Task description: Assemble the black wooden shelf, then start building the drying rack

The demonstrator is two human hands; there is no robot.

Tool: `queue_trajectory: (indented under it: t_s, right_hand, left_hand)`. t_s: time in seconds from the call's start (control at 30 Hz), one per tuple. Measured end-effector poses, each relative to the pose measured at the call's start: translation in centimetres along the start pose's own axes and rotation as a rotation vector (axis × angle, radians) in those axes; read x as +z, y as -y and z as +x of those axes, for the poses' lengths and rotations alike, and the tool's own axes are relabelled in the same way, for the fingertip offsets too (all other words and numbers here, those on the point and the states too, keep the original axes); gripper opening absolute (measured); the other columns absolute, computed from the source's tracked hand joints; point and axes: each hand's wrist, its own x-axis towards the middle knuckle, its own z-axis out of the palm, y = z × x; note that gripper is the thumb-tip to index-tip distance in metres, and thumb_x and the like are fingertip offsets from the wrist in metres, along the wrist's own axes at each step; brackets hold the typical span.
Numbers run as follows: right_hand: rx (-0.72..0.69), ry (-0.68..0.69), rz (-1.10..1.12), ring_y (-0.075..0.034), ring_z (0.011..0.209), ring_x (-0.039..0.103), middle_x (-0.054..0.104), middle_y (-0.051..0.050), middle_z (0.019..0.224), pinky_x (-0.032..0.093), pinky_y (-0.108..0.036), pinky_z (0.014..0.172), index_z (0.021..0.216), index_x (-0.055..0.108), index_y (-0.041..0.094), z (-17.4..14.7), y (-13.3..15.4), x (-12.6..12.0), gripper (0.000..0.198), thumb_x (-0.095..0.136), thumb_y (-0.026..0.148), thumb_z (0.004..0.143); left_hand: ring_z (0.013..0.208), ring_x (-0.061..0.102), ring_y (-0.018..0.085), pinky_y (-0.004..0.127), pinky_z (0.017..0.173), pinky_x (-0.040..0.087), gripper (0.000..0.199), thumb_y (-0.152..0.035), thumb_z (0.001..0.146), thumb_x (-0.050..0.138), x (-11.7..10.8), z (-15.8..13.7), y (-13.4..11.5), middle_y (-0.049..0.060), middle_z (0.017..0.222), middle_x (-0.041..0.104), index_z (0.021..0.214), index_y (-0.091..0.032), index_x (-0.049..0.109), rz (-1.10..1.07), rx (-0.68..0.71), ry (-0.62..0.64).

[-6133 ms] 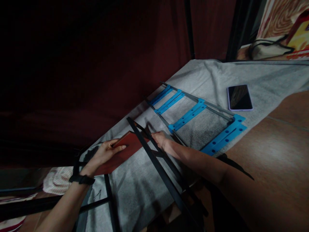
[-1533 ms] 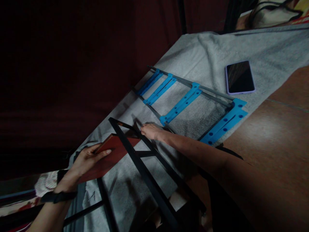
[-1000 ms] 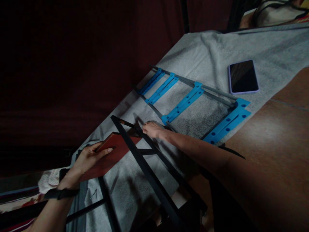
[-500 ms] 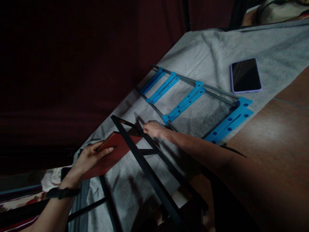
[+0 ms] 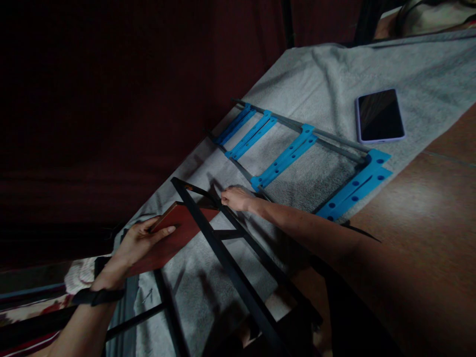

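My left hand [image 5: 139,243] grips the edge of a flat reddish-brown board [image 5: 182,238], thumb on its upper face and the other fingers mostly hidden behind it. The board's far end passes behind one bar of a black ladder-like metal frame [image 5: 238,278], which stands tilted in front of me. My right hand [image 5: 234,198] is closed at the frame's other long bar, near its far end. Whatever its fingers pinch there is hidden.
Blue plastic brackets [image 5: 284,156] joined by grey rods lie beyond my right arm on a grey cloth [image 5: 334,94]. A phone [image 5: 380,116] rests on the cloth to the right. Brown tiled floor [image 5: 420,223] borders it, and a dark red surface [image 5: 130,99] rises at the left.
Both hands keep their places on the board and the frame. The view has shifted only very slightly.
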Motion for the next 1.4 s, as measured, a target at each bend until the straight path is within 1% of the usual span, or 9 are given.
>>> queue_trajectory:
  t_s: [0.13,0.27,0.4,0.57,0.7,0.8,0.93,1.2,1.4]
  right_hand:
    - [0.013,0.011,-0.01,-0.02,0.107,0.064,0.072,-0.01,0.114,0.045,-0.026,0.084,0.102,0.072,0.019,0.0,0.1,-0.1,0.028,0.046,0.026,0.096]
    - [0.036,0.016,0.016,-0.02,0.109,0.064,0.071,-0.009,0.116,0.045,-0.025,0.084,0.104,0.072,0.02,0.0,0.0,-0.3,0.027,0.047,0.029,0.096]
    - [0.046,0.021,0.057,-0.019,0.111,0.064,0.071,-0.006,0.119,0.044,-0.023,0.084,0.106,0.072,0.022,0.0,-0.2,-0.6,0.025,0.051,0.029,0.095]
    - [0.045,0.033,0.094,-0.019,0.111,0.065,0.072,-0.006,0.118,0.044,-0.024,0.085,0.104,0.073,0.021,0.0,-0.4,-0.8,0.024,0.052,0.026,0.093]
    - [0.029,0.026,0.117,-0.019,0.11,0.065,0.072,-0.006,0.117,0.045,-0.023,0.086,0.105,0.073,0.021,0.1,-0.4,-0.6,0.026,0.05,0.024,0.093]
    - [0.022,0.032,0.126,-0.018,0.108,0.065,0.073,-0.005,0.117,0.045,-0.023,0.085,0.105,0.073,0.022,0.2,-0.5,-0.5,0.027,0.05,0.025,0.093]
    - [0.009,0.04,0.135,-0.017,0.107,0.065,0.073,-0.004,0.115,0.045,-0.022,0.084,0.103,0.074,0.022,0.2,-0.4,-0.5,0.027,0.049,0.022,0.092]
    - [-0.007,0.046,0.145,-0.019,0.108,0.066,0.073,-0.007,0.116,0.046,-0.024,0.083,0.104,0.073,0.02,0.2,-0.4,-0.5,0.028,0.048,0.021,0.092]
    - [-0.008,0.036,0.149,-0.02,0.107,0.066,0.073,-0.008,0.115,0.046,-0.025,0.083,0.101,0.073,0.021,0.4,-0.5,-0.3,0.028,0.047,0.023,0.093]
  left_hand:
    - [0.082,0.069,0.024,0.027,0.065,0.056,0.054,-0.059,0.065,0.077,-0.1,0.0,0.6,0.006,0.095,0.076,0.099,-0.018,0.073,-0.01,0.019,0.016]
    - [0.077,0.068,0.022,0.026,0.062,0.055,0.054,-0.057,0.062,0.08,-0.2,-0.2,1.1,0.005,0.091,0.076,0.098,-0.019,0.073,-0.053,-0.027,-0.006]
    - [0.072,0.067,0.02,0.025,0.059,0.055,0.054,-0.055,0.059,0.083,-0.4,-0.9,0.9,0.004,0.089,0.075,0.097,-0.019,0.073,-0.113,-0.073,-0.034]
    - [0.072,0.066,0.021,0.026,0.058,0.054,0.053,-0.052,0.057,0.085,-0.7,-1.4,0.5,0.005,0.085,0.074,0.095,-0.017,0.073,-0.117,-0.112,-0.056]
    - [0.072,0.066,0.02,0.025,0.06,0.054,0.051,-0.051,0.058,0.085,-0.6,-1.3,0.5,0.004,0.087,0.073,0.095,-0.017,0.073,-0.122,-0.135,-0.083]
    - [0.074,0.067,0.02,0.025,0.062,0.054,0.05,-0.051,0.059,0.085,-0.4,-1.1,0.3,0.004,0.087,0.074,0.093,-0.017,0.074,-0.13,-0.135,-0.084]
    - [0.072,0.066,0.02,0.026,0.059,0.053,0.049,-0.051,0.059,0.085,-0.4,-1.0,0.2,0.004,0.085,0.073,0.092,-0.016,0.074,-0.105,-0.136,-0.101]
    - [0.066,0.063,0.019,0.025,0.056,0.05,0.046,-0.05,0.058,0.084,-0.4,-0.8,0.0,0.002,0.078,0.072,0.087,-0.016,0.073,-0.073,-0.147,-0.105]
    - [0.064,0.064,0.018,0.025,0.057,0.051,0.049,-0.051,0.059,0.084,-0.3,-0.8,0.2,0.002,0.078,0.071,0.092,-0.017,0.073,-0.086,-0.142,-0.084]
